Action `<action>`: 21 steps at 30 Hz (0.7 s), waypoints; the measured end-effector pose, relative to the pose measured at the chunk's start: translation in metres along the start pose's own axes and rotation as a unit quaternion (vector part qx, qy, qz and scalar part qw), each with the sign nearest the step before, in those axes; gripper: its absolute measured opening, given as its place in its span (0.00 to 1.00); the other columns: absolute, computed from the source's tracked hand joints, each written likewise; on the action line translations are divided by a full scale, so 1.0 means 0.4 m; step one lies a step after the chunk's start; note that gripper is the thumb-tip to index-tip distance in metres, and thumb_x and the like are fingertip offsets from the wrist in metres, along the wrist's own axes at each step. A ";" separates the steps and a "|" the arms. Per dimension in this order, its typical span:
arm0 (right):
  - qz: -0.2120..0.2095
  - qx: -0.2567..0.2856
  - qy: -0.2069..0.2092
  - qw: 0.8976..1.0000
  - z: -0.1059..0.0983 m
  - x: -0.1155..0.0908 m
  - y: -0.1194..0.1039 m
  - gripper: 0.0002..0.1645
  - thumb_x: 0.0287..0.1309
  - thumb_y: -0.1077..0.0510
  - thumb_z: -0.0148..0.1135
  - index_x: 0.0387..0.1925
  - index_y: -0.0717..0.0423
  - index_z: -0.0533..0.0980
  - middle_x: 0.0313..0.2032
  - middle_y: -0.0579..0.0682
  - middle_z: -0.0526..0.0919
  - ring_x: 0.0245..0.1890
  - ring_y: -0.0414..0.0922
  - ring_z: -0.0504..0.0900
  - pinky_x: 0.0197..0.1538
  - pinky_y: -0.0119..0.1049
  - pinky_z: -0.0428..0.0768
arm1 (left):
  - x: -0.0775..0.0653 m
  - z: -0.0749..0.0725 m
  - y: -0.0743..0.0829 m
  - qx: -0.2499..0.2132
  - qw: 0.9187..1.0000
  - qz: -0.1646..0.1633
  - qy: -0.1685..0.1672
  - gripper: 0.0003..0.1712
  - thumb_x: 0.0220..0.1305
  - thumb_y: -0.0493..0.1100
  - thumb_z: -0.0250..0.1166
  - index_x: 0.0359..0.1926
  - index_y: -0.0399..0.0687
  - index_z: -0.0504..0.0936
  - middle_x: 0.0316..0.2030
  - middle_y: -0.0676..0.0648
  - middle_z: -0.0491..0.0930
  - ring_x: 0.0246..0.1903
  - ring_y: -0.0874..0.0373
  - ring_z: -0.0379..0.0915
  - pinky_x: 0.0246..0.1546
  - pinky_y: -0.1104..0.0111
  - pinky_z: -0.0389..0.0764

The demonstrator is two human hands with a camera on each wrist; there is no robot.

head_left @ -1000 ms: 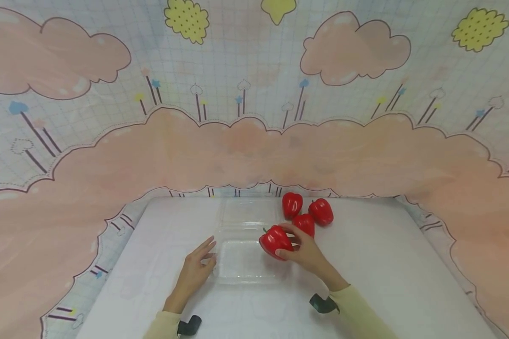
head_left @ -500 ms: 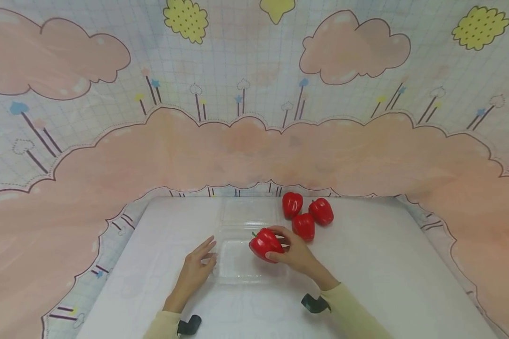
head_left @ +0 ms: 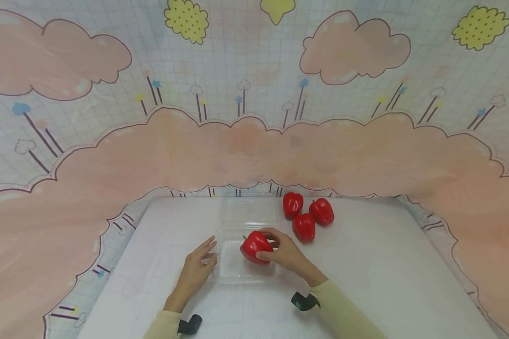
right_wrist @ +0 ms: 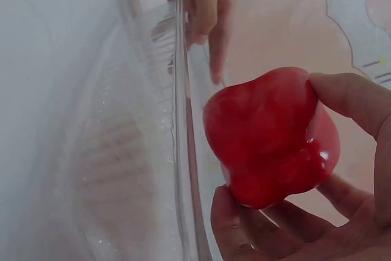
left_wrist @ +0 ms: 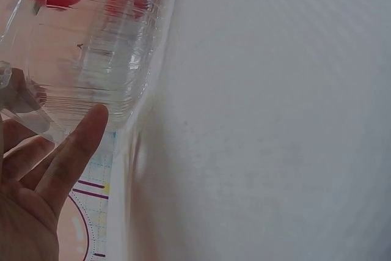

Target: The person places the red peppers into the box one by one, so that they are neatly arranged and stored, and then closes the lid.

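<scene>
In the head view, my right hand holds a red bell pepper with a green stem over the near half of a clear plastic clamshell box. The right wrist view shows thumb and fingers around the pepper, above the box's rim. My left hand rests against the box's left side, its fingers mostly straight. One fingertip touches the ribbed clear wall in the left wrist view. The box's lid lies open toward the far edge.
Several more red peppers are there: one at the back, one to its right and a nearer one. All stand right of the lid on a white table. A patterned cloth hangs behind the table.
My right hand has carried the pepper left, from the box's right side to over its middle. The nearer standing pepper is now fully uncovered. The left hand stays in place.
</scene>
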State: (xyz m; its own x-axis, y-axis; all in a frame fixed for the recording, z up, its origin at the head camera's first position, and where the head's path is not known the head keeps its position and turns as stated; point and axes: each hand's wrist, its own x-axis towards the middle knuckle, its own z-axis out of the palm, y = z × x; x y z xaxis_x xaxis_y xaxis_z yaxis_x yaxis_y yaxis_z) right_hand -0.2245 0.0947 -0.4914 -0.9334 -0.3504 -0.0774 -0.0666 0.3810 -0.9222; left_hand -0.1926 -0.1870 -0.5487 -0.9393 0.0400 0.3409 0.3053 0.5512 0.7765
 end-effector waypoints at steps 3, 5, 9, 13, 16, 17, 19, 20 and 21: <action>0.009 0.004 -0.006 1.000 0.009 0.012 0.005 0.44 0.41 0.49 0.79 0.63 0.42 0.70 0.61 0.50 0.75 0.57 0.52 0.76 0.49 0.42 0.87 | -0.001 0.001 -0.001 0.006 1.000 0.000 0.003 0.24 0.58 0.30 0.64 0.58 0.32 0.78 0.65 0.39 0.73 0.43 0.43 0.85 0.32 0.76 0.86; 0.010 0.007 -0.011 1.000 0.016 0.019 0.007 0.43 0.43 0.49 0.78 0.63 0.42 0.70 0.61 0.50 0.75 0.57 0.51 0.76 0.49 0.43 0.87 | -0.002 0.001 0.002 0.008 1.000 -0.009 0.001 0.25 0.59 0.30 0.64 0.59 0.33 0.78 0.66 0.41 0.73 0.44 0.44 0.85 0.33 0.77 0.85; 0.014 0.007 -0.014 1.000 0.028 0.031 0.005 0.41 0.47 0.48 0.76 0.63 0.42 0.70 0.61 0.50 0.75 0.56 0.51 0.76 0.49 0.44 0.86 | -0.003 -0.003 0.013 0.005 0.999 -0.031 -0.009 0.25 0.60 0.31 0.64 0.60 0.35 0.77 0.67 0.43 0.71 0.46 0.45 0.84 0.34 0.79 0.84; 0.025 0.000 -0.008 1.000 0.041 0.043 0.003 0.41 0.46 0.48 0.76 0.63 0.41 0.70 0.61 0.49 0.74 0.56 0.51 0.76 0.49 0.44 0.86 | -0.001 -0.006 0.018 0.003 0.999 -0.039 -0.013 0.25 0.60 0.32 0.64 0.60 0.35 0.77 0.68 0.44 0.71 0.47 0.46 0.84 0.35 0.80 0.83; 0.026 -0.005 -0.009 1.000 0.051 0.054 0.001 0.41 0.46 0.48 0.77 0.63 0.41 0.70 0.61 0.48 0.75 0.56 0.51 0.76 0.48 0.44 0.87 | 0.000 -0.005 0.016 0.004 0.999 -0.038 -0.012 0.25 0.60 0.31 0.64 0.60 0.35 0.77 0.67 0.44 0.72 0.47 0.47 0.84 0.35 0.80 0.83; 0.025 -0.007 -0.009 1.000 0.054 0.057 0.000 0.41 0.46 0.48 0.77 0.63 0.41 0.70 0.60 0.48 0.75 0.56 0.50 0.76 0.48 0.44 0.87 | 0.000 -0.005 0.016 0.004 0.999 -0.038 -0.013 0.25 0.60 0.31 0.64 0.60 0.35 0.77 0.67 0.44 0.72 0.47 0.46 0.84 0.35 0.80 0.83; 0.025 -0.010 -0.011 1.000 0.060 0.064 -0.004 0.41 0.46 0.48 0.76 0.63 0.40 0.71 0.60 0.48 0.76 0.56 0.51 0.76 0.48 0.44 0.87 | 0.000 -0.005 0.016 0.004 0.999 -0.038 -0.014 0.25 0.60 0.31 0.64 0.60 0.35 0.77 0.67 0.44 0.71 0.47 0.46 0.84 0.34 0.81 0.83; 0.026 -0.010 -0.011 1.000 0.063 0.068 -0.006 0.40 0.46 0.48 0.76 0.63 0.40 0.71 0.60 0.48 0.76 0.56 0.51 0.76 0.48 0.44 0.87 | 0.000 -0.004 0.016 0.004 0.999 -0.039 -0.014 0.25 0.60 0.31 0.64 0.61 0.35 0.77 0.68 0.44 0.71 0.47 0.46 0.84 0.34 0.81 0.83; 0.026 -0.009 -0.011 1.000 0.065 0.071 -0.008 0.40 0.47 0.48 0.76 0.63 0.40 0.71 0.60 0.48 0.76 0.56 0.51 0.76 0.48 0.44 0.87 | 0.000 -0.004 0.017 0.004 0.999 -0.040 -0.015 0.25 0.61 0.31 0.64 0.61 0.35 0.77 0.68 0.44 0.71 0.47 0.46 0.84 0.34 0.81 0.83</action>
State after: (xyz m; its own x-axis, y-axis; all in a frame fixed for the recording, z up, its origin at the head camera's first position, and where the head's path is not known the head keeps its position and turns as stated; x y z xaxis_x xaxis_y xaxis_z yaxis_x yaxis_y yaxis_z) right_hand -0.2416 0.0612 -0.5006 -0.9275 -0.3488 -0.1342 -0.0246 0.4152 -0.9094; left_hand -0.1900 -0.1847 -0.5426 -0.9647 0.0211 0.2625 0.2289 0.5597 0.7964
